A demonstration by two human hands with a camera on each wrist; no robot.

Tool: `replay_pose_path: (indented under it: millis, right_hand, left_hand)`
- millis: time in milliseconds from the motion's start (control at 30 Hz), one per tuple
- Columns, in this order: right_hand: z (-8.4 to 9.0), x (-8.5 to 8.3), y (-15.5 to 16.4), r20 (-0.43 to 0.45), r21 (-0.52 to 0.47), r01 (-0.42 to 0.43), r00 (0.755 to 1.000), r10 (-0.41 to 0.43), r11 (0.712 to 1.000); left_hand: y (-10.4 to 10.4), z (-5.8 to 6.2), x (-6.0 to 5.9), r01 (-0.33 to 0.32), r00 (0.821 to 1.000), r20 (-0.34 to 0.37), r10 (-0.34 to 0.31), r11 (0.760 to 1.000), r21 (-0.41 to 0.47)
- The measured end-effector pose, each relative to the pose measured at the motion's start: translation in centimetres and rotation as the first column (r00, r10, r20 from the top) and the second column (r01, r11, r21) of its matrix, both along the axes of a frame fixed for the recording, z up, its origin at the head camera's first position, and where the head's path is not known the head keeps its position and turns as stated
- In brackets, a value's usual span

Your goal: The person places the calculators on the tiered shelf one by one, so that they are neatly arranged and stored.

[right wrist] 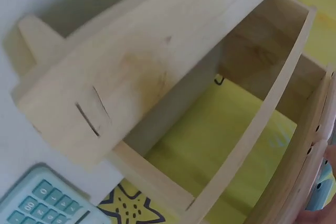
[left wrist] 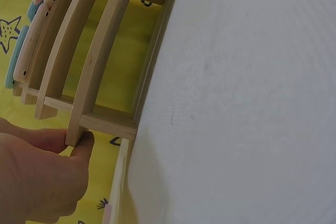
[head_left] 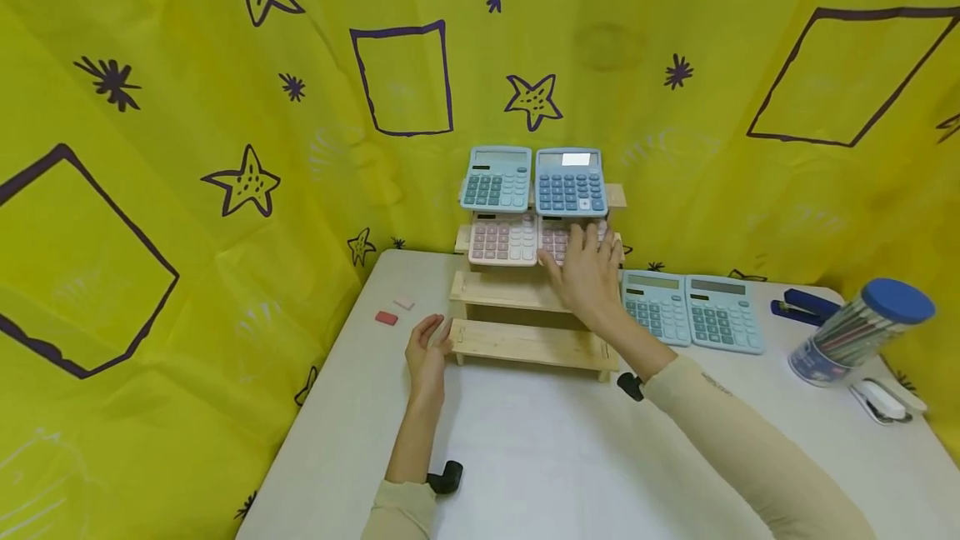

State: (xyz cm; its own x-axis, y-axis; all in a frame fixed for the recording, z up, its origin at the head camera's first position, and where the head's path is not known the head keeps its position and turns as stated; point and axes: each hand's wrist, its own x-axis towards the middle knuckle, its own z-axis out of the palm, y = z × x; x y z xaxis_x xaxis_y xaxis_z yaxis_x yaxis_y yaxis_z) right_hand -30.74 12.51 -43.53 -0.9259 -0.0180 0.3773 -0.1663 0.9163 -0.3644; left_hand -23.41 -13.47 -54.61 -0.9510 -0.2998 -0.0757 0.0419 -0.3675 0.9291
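A tiered wooden rack (head_left: 525,342) stands on the white table. My left hand (head_left: 427,359) is at its lower left corner; in the left wrist view its thumb and fingers pinch the end of the lowest board (left wrist: 86,95). Two pink calculators lie side by side on the second tier from the top: the left one (head_left: 501,240) in full view, the right one (head_left: 553,242) partly under my right hand (head_left: 588,277). That hand grips it across its width, thumb by the seam between the two. Above sit a teal-keyed calculator (head_left: 497,180) and a blue calculator (head_left: 570,183).
Right of the rack lie two light-blue calculators (head_left: 654,307) (head_left: 723,315), a dark blue stapler (head_left: 804,307), a blue-lidded tub of pencils (head_left: 847,340) and a white stapler (head_left: 885,400). A red eraser (head_left: 386,318) and a pink eraser (head_left: 403,303) lie left. A yellow patterned curtain (head_left: 420,190) hangs behind.
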Motion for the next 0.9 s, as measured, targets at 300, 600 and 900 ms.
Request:
replay_pose_path:
  millis: [300, 600, 900]
  right_hand:
    - [-1.7, 4.0, 3.0, -0.109, -0.117, -0.079, 0.992, 0.067, 0.99]
    - [-4.7, 6.2, 11.7, -0.113, -0.153, -0.033, 0.994, 0.016, 0.988]
    - [-8.5, 6.8, 20.8, 0.131, -0.067, 0.104, 0.987, -0.094, 0.992]
  left_hand:
    - [0.1, -0.2, 0.0, 0.003, 1.0, 0.003, -0.003, 1.0, -0.001]
    - [0.0, 0.0, 0.0, 0.004, 1.0, -0.009, -0.004, 1.0, -0.019]
    - [0.0, 0.2, 0.0, 0.01, 1.0, -0.01, -0.01, 1.0, 0.004]
